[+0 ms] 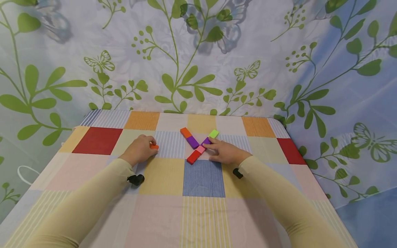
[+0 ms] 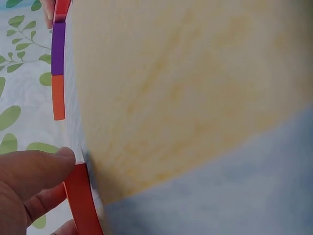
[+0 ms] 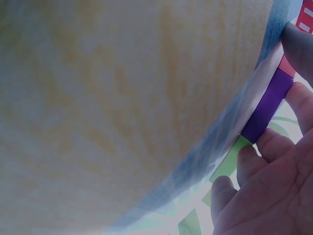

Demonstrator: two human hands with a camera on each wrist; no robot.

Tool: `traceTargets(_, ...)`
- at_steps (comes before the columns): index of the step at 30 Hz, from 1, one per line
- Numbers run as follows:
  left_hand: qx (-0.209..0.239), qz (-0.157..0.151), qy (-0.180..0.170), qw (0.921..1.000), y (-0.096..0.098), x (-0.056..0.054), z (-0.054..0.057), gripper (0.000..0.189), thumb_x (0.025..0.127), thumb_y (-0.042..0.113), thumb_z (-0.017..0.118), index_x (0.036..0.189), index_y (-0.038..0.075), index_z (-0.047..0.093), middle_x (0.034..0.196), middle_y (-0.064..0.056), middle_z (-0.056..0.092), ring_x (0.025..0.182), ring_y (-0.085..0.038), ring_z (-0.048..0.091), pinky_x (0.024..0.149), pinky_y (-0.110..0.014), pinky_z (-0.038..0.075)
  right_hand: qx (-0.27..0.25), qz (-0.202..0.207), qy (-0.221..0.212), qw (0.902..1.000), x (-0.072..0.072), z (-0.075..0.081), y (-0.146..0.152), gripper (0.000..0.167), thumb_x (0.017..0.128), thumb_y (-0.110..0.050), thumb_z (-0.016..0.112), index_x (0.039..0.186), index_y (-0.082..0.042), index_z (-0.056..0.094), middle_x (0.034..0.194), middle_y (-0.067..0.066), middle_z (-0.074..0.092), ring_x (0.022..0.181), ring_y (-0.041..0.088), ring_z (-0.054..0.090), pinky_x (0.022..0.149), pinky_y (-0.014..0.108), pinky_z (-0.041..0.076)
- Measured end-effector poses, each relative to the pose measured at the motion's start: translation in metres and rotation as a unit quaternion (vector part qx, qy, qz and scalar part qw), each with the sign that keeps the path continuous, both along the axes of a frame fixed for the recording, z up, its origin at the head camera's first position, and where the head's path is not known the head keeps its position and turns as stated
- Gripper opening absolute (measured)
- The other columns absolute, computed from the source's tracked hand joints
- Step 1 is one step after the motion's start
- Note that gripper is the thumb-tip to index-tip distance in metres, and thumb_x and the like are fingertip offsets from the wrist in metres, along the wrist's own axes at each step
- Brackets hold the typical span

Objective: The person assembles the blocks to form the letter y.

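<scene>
On the left of the head view, my left hand (image 1: pixel 138 150) pinches an orange-red block (image 1: pixel 154 146) close to the cloth; the left wrist view shows the thumb at the end of this block (image 2: pixel 83 196). My right hand (image 1: pixel 225 151) rests its fingers along a slanting row of blocks. In that row lie a light green block (image 1: pixel 214 133), a purple block (image 3: pixel 268 105), a pink block (image 1: pixel 201 149) and a red block (image 1: pixel 193 157). Another purple block (image 1: pixel 193 142) and an orange block (image 1: pixel 185 132) form a second arm meeting the row, making a Y.
A patchwork tablecloth (image 1: pixel 161 213) covers the table. Behind it hangs a leaf-patterned curtain (image 1: pixel 124 51), continuing on both sides. Dark straps show at the left wrist (image 1: pixel 136 179) and right wrist (image 1: pixel 237 173). A white cable loop (image 1: pixel 23 172) is at the left edge.
</scene>
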State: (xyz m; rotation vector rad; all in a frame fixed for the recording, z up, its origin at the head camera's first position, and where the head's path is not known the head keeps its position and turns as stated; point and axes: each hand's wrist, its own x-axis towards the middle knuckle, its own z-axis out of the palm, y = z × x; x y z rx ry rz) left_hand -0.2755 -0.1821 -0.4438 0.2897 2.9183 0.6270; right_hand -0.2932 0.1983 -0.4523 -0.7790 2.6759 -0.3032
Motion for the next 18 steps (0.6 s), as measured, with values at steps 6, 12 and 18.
traceTargets(6, 0.014, 0.008, 0.002, 0.9999, -0.0003, 0.0005, 0.0003, 0.036, 0.094, 0.024, 0.073, 0.121, 0.0, 0.067, 0.125, -0.025, 0.055, 0.1, -0.033, 0.061, 0.093, -0.046, 0.054, 0.0, 0.001, 0.001, 1.0, 0.0003, 0.0007, 0.0, 0.073, 0.101, -0.039, 0.07, 0.164, -0.029, 0.036, 0.178, 0.012, 0.013, 0.162, 0.038, 0.022, 0.128, 0.054, 0.028)
traceTargets(12, 0.019, 0.011, -0.004, 0.9998, -0.0009, 0.0001, -0.0002, 0.036, 0.093, 0.023, 0.072, 0.12, 0.0, 0.067, 0.126, -0.025, 0.054, 0.101, -0.033, 0.061, 0.093, -0.046, 0.054, 0.002, 0.001, -0.002, 1.0, 0.0001, 0.0017, -0.0005, 0.073, 0.101, -0.039, 0.07, 0.164, -0.03, 0.035, 0.178, 0.012, 0.012, 0.162, 0.039, 0.021, 0.129, 0.054, 0.027)
traceTargets(18, 0.026, 0.004, -0.01, 0.9996, -0.0007, 0.0009, 0.0004, 0.036, 0.093, 0.022, 0.072, 0.122, 0.0, 0.068, 0.133, -0.026, 0.052, 0.109, -0.036, 0.06, 0.099, -0.049, 0.053, 0.004, 0.004, 0.001, 1.0, 0.0008, 0.0035, -0.0009, 0.073, 0.101, -0.039, 0.07, 0.164, -0.028, 0.036, 0.177, 0.013, 0.014, 0.161, 0.04, 0.022, 0.128, 0.055, 0.028)
